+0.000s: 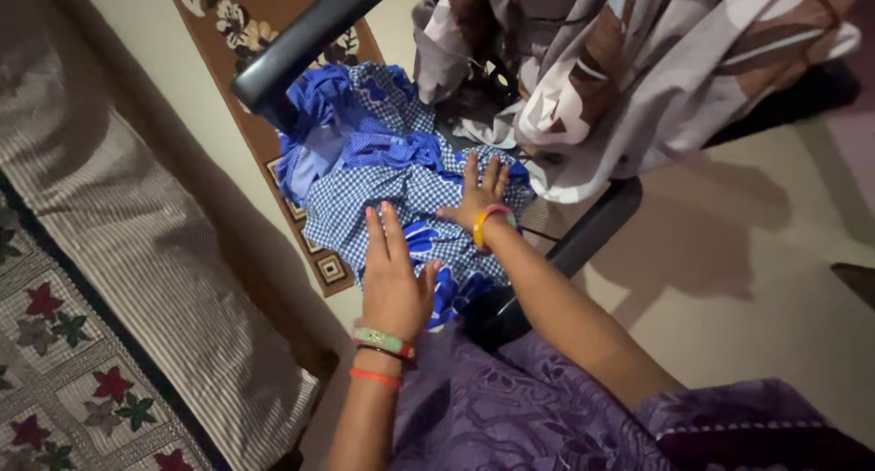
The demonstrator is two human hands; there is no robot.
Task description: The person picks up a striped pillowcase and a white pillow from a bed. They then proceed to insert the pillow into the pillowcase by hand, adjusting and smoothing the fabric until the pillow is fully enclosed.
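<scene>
My left hand [394, 284] lies flat, fingers straight and close together, palm down on the blue-and-white checked cloth [401, 193]; it grips nothing, only presses. At its wrist I see a green band, a thin dark one and an orange one. My right hand [478, 200] is also open, fingers spread wide, palm resting on the same checked cloth a little farther from me, near its right edge; a yellow-and-orange bangle sits on that wrist. Neither hand has closed on any fold.

The checked cloth is a crumpled heap with plain bright-blue parts showing at its upper left and under my left thumb. It lies on the seat of a black chair [583, 234], between the two arms of it: one black armrest [301, 43] crosses above the heap at the upper left, the other runs just beside my right forearm. A grey and brown patterned sheet [620, 79] hangs over the chair back, its lower edge touching the far side of the heap.

Below my arms is purple patterned clothing [510, 416]. Under the chair lies a brown floral rug [228, 15] on a pale floor. To my left runs a striped bed cover [137, 243], with a leaf-patterned quilt [55, 371] beside it.
</scene>
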